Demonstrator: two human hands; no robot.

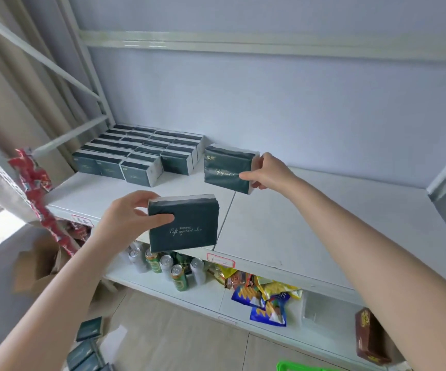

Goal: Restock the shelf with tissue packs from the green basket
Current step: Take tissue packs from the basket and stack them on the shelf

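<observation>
Shelving of white metal fills the view, and its upper board (283,223) runs from nine o'clock across to three o'clock. On that board, toward ten o'clock, a block of stocked tissue packs (141,153), dark green with white ends, stands in tight rows in the back corner. The lower shelf (163,293) at six o'clock carries a cluster of drink cans (168,269), with snack bags (264,295) just beside them toward five o'clock and a brown box (368,336) farther out at four o'clock. Red packets (37,188) hang at nine o'clock above a cardboard box (40,261). Loose tissue packs (88,344) lie on the floor at seven o'clock.

The left tissue pack (187,223) is at the centre, in front of the board's front edge and slightly tilted. The left hand (125,212) grips its left end, thumb across the front face and fingers curled over the top corner. The right tissue pack (225,170) is upright over the board at one o'clock, near the stocked block but apart from it; whether it touches the board cannot be told. The right hand (270,171) pinches its right end, thumb in front and fingers curled behind.

A corner of the green basket (287,366) shows at six o'clock, on the bottom edge.
</observation>
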